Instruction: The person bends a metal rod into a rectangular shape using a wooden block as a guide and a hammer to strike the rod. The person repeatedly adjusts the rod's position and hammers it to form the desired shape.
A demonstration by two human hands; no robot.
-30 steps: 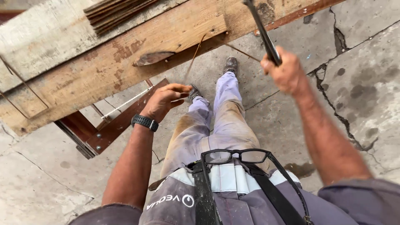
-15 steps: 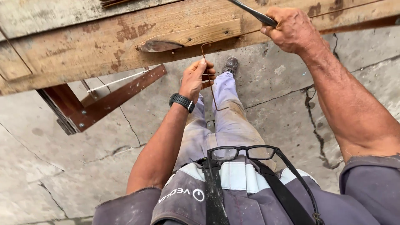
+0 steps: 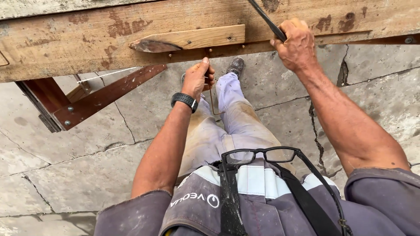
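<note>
My left hand (image 3: 197, 78), with a black watch on the wrist, grips a thin bent steel wire (image 3: 212, 101) just under the front edge of a worn wooden bench top (image 3: 87, 39). The wire hangs down in an L shape over my trouser legs. My right hand (image 3: 295, 43) is closed around a dark metal bar tool (image 3: 267, 19) that slants up and left over the bench. A small wooden block (image 3: 192, 38) is nailed to the bench, and a row of small nails (image 3: 205, 51) stands below it, right above my left hand.
Reddish-brown metal bench legs (image 3: 100, 98) slant down at the left. The floor is cracked concrete (image 3: 78, 175). My shoes (image 3: 236, 65) stand under the bench edge. A pair of glasses (image 3: 260, 155) hangs at my chest.
My left hand has risen with the wire to the bench edge near the nails. My right hand has come down with the bar onto the bench top. The view has shifted closer.
</note>
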